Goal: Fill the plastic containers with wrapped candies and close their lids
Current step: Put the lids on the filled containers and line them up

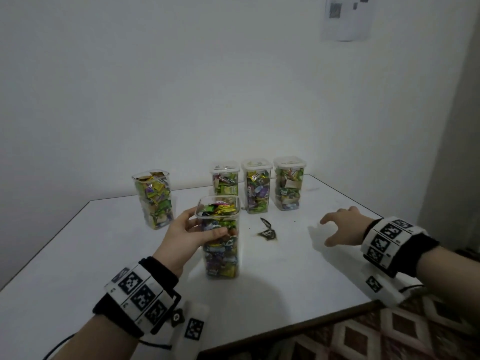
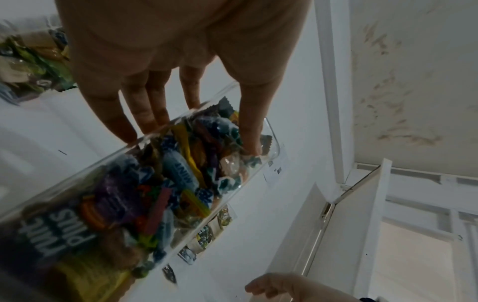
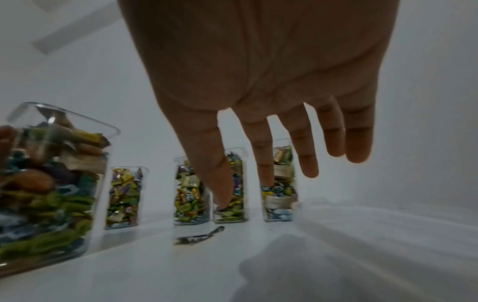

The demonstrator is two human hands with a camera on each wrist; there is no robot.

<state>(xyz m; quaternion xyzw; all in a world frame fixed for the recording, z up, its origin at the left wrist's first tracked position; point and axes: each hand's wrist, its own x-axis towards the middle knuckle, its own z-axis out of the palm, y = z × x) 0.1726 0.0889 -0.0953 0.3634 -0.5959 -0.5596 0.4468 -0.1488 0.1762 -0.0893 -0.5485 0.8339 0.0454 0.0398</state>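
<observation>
While left hand (image 1: pixel 185 233) fingers clasp the near container (image 1: pixel 222 245), hiding candies, right hand (image 1: pixel 340 224) fingers spread.

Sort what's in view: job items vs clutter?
Job:
- near open container, gripped by left hand
- far-left open container
- three lidded containers
- right hand, empty

Lying about:
- dark scrap on table
- paper sheet on wall

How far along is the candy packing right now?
Done: three lidded containers stand full at the back. In hand: the left hand grips a full, lidless container; the right hand hovers open. Left: lids for that one and the open container at far left; no loose lids show.
</observation>
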